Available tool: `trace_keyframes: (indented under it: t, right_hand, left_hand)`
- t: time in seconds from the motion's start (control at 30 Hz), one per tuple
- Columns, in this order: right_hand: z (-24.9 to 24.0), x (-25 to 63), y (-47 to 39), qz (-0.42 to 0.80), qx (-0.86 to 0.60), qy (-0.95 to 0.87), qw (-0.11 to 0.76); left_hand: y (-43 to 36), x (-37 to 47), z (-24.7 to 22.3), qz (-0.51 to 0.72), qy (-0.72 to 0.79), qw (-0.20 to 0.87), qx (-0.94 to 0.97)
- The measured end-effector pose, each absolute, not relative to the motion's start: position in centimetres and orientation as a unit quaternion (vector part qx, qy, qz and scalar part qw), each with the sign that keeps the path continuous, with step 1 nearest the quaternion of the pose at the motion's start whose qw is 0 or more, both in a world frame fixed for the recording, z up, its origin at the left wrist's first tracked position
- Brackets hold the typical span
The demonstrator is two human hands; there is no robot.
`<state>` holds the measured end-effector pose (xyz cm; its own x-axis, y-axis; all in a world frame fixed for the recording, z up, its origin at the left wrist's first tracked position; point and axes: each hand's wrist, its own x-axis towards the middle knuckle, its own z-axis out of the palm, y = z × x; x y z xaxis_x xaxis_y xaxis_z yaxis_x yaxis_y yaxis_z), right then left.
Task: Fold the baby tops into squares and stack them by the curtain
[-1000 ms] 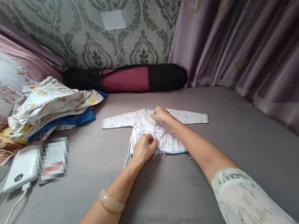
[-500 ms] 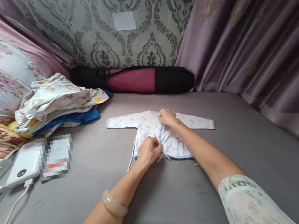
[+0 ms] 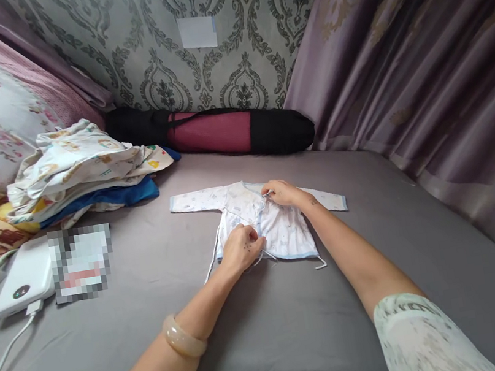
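Pinching a white tie (image 3: 261, 204) near the neckline with the right hand (image 3: 282, 192), thumb and forefinger pressed together on it. Down at the lower front with the left hand (image 3: 241, 248), fingers curled in close to the thumb; cannot tell whether gripping cloth, tie or nothing. Directly beneath both hands: small white wrap shirt (image 3: 289, 235), flat on the grey sheet (image 3: 156, 323), long axis sleeve to sleeve, running left-right. Right hand nearer the neckline, left nearer the hem, both over the shirt's front. Loose at the hem, right corner: a tie end (image 3: 321, 264); another long tie (image 3: 212, 259) trailing off the left side. Further out: power bank (image 3: 30, 270) off to the left, pile of clothes (image 3: 81, 164) beyond it, black-and-maroon bag (image 3: 209, 134) along the patterned wall (image 3: 246, 24), purple curtain (image 3: 386, 53) at far right
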<state>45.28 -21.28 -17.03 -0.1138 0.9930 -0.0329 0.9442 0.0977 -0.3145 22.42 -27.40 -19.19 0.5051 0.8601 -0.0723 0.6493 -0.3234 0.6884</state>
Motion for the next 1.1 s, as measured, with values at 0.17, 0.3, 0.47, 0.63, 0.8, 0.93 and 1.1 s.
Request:
trace_keyframes:
  t: [0.17, 0.3, 0.47, 0.63, 0.8, 0.93, 1.1]
  right_hand:
    - [-18.3, 45.1, -21.4, 0.121, -0.64, -0.752, 0.099]
    - [-18.2, 44.8, -21.1, 0.101, -0.667, -0.736, 0.058]
    - [-17.9, 45.2, -21.1, 0.108, -0.679, -0.722, 0.081]
    - [-18.6, 45.7, -20.6, 0.133, -0.684, -0.699, 0.159]
    - [-19.5, 45.0, -20.4, 0.134, -0.691, -0.68, 0.203]
    - [-19.9, 43.5, -21.1, 0.114, -0.727, -0.644, 0.208]
    - [-20.6, 41.5, -22.1, 0.05, -0.783, -0.575, 0.232]
  left_hand:
    - [-27.5, 22.4, -18.7, 0.156, 0.465, 0.348, 0.799]
    - [-27.5, 22.3, -18.6, 0.16, 0.465, 0.349, 0.797]
    - [-27.5, 22.3, -19.0, 0.17, 0.462, 0.349, 0.798]
    - [-27.4, 22.4, -19.3, 0.184, 0.459, 0.339, 0.8]
    - [-27.3, 22.4, -19.4, 0.186, 0.464, 0.33, 0.801]
    - [-27.4, 22.5, -19.5, 0.186, 0.462, 0.337, 0.799]
    - [-27.7, 22.3, -19.4, 0.192, 0.475, 0.331, 0.793]
